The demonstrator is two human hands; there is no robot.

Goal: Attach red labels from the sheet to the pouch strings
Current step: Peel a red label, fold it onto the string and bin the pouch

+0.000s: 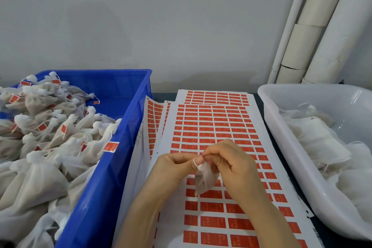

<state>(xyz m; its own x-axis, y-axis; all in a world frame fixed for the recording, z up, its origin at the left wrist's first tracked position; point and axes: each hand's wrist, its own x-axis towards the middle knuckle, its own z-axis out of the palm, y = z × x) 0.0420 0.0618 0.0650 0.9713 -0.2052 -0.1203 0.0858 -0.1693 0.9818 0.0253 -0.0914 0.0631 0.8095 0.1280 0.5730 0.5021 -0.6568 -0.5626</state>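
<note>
A small white mesh pouch (205,180) hangs between my hands above the label sheet (217,131), which carries rows of red labels. My left hand (177,167) holds the pouch's top, with its white string looped round the thumb tip. My right hand (227,161) pinches the string or pouch neck right beside the left thumb. No loose red label shows in my fingers.
A blue crate (128,119) at the left holds several filled pouches (50,137) with red labels on their strings. A white tub (281,133) at the right holds unlabeled pouches (318,139). More label sheets (155,119) lie under the top one. White pipes (314,26) lean at the back right.
</note>
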